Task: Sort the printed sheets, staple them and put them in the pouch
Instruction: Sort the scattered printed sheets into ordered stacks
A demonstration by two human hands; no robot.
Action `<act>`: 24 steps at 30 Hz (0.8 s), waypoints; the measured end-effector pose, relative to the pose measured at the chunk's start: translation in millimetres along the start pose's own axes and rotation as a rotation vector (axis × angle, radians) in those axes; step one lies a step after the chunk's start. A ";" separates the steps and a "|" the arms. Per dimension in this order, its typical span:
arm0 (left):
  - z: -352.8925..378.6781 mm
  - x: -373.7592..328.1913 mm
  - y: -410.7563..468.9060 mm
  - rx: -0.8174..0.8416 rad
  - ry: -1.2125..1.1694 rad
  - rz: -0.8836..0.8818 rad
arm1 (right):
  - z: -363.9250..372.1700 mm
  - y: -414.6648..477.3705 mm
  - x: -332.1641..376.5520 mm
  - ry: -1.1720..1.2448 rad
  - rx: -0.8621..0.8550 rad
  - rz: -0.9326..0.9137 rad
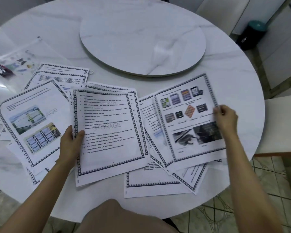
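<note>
Several printed sheets with dark patterned borders lie spread over the near half of a round white table [225,68]. My left hand [71,143] grips the left edge of a small stack topped by a text sheet [109,132] marked STORAGE. My right hand [226,118] pinches the right edge of a picture sheet [188,118] showing memory cards. Another picture sheet [34,125] lies at the left. A clear zip pouch [22,61] rests at the far left, with a dark red stapler [4,70] on or inside it; I cannot tell which.
A round marble turntable [141,36] sits at the table's centre. White chairs stand at the right [282,123] and the far right [222,12]. A dark bin with a teal lid [252,35] is on the floor beyond. My knee [124,217] is under the near edge.
</note>
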State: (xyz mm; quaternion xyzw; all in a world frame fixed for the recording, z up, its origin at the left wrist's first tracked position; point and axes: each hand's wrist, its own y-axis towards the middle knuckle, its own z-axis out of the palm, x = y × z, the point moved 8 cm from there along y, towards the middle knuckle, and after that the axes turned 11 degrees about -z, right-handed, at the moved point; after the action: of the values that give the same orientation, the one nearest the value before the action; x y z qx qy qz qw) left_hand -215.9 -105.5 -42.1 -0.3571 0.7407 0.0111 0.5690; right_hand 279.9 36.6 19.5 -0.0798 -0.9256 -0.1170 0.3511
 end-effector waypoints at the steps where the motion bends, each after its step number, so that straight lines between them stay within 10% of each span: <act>1: 0.3 0.9 -0.1 -0.005 0.002 -0.004 | -8.8 9.2 -5.4 -0.021 -0.011 -0.003; 24: 18.3 3.8 -3.4 -0.159 0.094 -0.073 | -32.8 89.3 -100.3 -0.257 0.121 0.029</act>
State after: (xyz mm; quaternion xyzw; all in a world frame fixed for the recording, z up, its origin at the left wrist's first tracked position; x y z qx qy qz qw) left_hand -199.2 -102.3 -50.5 -0.4277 0.7499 0.0323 0.5036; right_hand 395.4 106.8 -9.5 -0.0859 -0.9670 -0.0446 0.2356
